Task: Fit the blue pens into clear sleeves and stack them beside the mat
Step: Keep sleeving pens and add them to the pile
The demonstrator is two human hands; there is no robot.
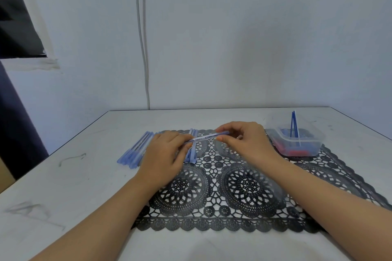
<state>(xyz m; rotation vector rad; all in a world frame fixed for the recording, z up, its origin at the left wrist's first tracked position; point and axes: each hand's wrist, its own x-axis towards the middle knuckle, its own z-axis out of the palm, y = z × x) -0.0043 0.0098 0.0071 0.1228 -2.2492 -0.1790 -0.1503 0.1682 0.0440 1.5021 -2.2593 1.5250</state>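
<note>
Two hands, L hand [163, 154] & R hand [244, 140], pinching slim blue pen [203, 137] over black lacy mat [244, 186]

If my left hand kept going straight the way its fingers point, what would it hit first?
Probably the small bundle of blue pens on the mat, right ahead of the left hand; beyond that, the right hand. Depth is hard to judge.
</note>
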